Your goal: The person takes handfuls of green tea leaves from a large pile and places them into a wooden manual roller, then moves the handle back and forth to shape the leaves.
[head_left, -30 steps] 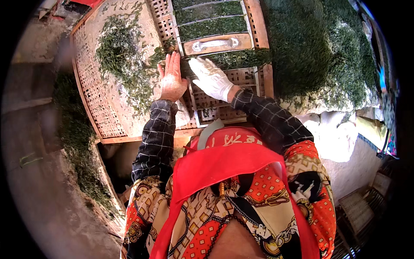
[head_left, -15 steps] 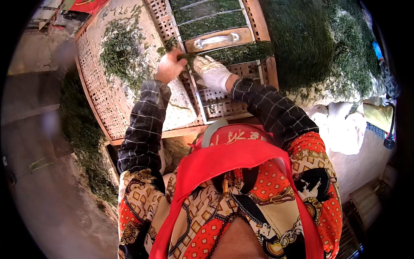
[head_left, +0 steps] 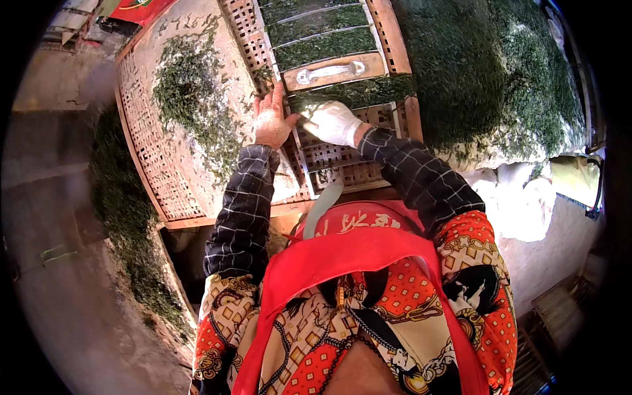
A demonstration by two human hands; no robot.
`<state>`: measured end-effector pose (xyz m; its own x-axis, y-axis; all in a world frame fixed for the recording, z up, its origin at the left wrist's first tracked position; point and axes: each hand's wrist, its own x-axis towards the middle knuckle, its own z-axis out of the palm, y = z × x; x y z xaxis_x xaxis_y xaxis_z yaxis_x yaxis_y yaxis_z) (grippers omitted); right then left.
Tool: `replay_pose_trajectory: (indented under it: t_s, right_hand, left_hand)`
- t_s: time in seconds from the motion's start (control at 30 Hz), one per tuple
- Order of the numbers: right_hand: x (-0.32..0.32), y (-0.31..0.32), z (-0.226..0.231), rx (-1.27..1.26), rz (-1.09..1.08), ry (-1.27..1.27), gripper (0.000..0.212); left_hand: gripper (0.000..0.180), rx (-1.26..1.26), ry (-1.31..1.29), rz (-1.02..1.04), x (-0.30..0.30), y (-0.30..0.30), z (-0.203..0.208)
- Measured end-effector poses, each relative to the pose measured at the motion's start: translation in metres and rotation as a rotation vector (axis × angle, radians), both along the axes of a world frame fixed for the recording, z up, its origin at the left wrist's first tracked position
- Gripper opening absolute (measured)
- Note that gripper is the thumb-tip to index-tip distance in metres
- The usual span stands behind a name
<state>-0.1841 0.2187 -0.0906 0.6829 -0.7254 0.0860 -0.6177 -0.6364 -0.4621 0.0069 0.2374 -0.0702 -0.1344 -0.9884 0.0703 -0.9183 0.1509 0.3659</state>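
A pale slatted frame [head_left: 301,141] lies on a woven tray, its upper sections filled with dark green leafy strands [head_left: 322,43]. Across it rests a wooden block with a metal handle [head_left: 331,72]. Just below the block runs a loose strip of strands [head_left: 368,93]. My bare left hand [head_left: 271,120] is open, fingers stretched along the frame's left rail. My right hand [head_left: 332,123], in a white glove, is against the strip's left end; its fingertips are shaded and partly hidden, so their grip is unclear.
A board [head_left: 224,131] with a heap of green strands [head_left: 187,82] lies left on the woven tray [head_left: 151,158]. A large green pile [head_left: 454,72] spreads at the right. White bags [head_left: 523,197] hang below it. More strands [head_left: 122,217] lie at the lower left.
My left hand has shifted right and slightly down, and its fingers have straightened along the rail. The right hand has moved slightly down and right, staying beside the strip.
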Motion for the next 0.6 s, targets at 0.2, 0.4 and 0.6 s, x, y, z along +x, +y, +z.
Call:
replay_pose_trajectory:
  t_s: [0.2,0.4,0.6]
  right_hand:
    - [-0.019,0.024,0.022,-0.294,-0.116,-0.163,0.026]
    - [-0.018,0.016,0.013,-0.174,-0.288,-0.346,0.027]
    - [-0.082,0.0,0.005,0.508,-0.728,-1.122,0.02]
  left_hand:
    - [0.038,0.22,-0.068,0.023,0.008,0.002,0.009]
    - [0.013,0.183,1.047,-0.1,-0.03,-0.026,0.045]
    - [0.059,0.161,0.63,-0.372,-0.091,-0.004,-0.028]
